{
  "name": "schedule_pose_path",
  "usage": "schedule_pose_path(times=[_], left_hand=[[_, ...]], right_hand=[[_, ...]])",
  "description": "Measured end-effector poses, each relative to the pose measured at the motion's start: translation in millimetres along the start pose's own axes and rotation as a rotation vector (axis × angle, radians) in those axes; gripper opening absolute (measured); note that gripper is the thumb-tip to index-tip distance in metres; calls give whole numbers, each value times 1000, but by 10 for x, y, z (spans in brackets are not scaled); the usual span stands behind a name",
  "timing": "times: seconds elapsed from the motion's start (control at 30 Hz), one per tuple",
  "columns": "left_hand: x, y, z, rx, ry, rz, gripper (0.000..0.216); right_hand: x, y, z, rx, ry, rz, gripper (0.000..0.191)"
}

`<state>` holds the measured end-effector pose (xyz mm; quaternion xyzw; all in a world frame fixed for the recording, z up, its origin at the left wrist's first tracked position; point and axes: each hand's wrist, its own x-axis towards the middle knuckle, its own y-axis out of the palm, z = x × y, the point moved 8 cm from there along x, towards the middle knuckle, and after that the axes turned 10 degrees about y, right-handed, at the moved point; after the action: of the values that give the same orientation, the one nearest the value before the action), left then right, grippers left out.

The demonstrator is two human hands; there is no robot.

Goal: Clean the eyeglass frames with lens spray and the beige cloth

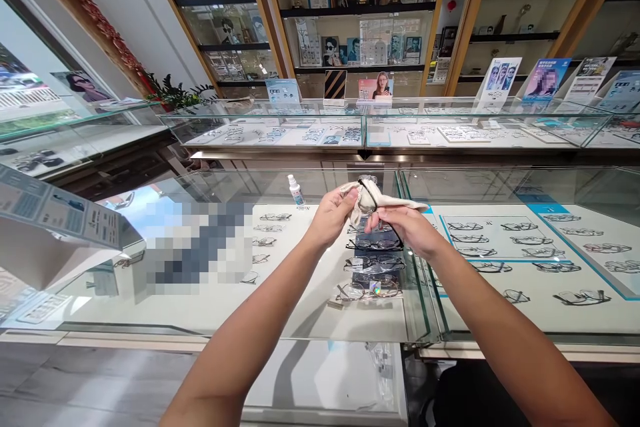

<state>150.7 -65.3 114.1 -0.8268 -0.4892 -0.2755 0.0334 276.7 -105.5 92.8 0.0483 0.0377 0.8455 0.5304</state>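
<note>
Both my hands are raised over the glass display counter [310, 320]. My left hand [333, 213] pinches a beige cleaning cloth [400, 203] wrapped round a pair of dark-framed glasses [367, 192]. My right hand [405, 227] is closed on the other side of the glasses, with the cloth draped over it and trailing to the right. The lenses are mostly hidden by the cloth. Several pairs of glasses [373, 267] lie in the case right below my hands.
A small white spray bottle [295, 189] stands on the counter just left of my hands. A folded leaflet stand [55, 227] sits at the near left. A second glass counter [370, 127] with cards and wall shelves stand behind.
</note>
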Motion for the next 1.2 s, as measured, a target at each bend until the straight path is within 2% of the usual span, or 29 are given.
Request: schedule_pose_path(times=[0.2,0.37,0.43,0.53,0.73,0.97,1.2], left_hand=[[-30,20,12,26,-2,-26,56],[-61,59,9,69,27,-78,43],[-70,37,16,66,38,-120,43],[-57,21,50,60,43,-112,48],[13,-108,126,-1,40,-182,52],[11,-69,116,64,45,-150,54],[-45,122,38,173,33,-42,58]], right_hand=[[17,-131,9,51,3,-116,27],[58,-46,-85,3,4,-103,34],[65,8,-127,-32,13,-81,36],[68,35,-152,-64,10,-81,37],[60,-144,-23,12,-88,-150,29],[-31,-389,141,152,-148,-295,25],[-51,-374,193,199,-167,-281,31]])
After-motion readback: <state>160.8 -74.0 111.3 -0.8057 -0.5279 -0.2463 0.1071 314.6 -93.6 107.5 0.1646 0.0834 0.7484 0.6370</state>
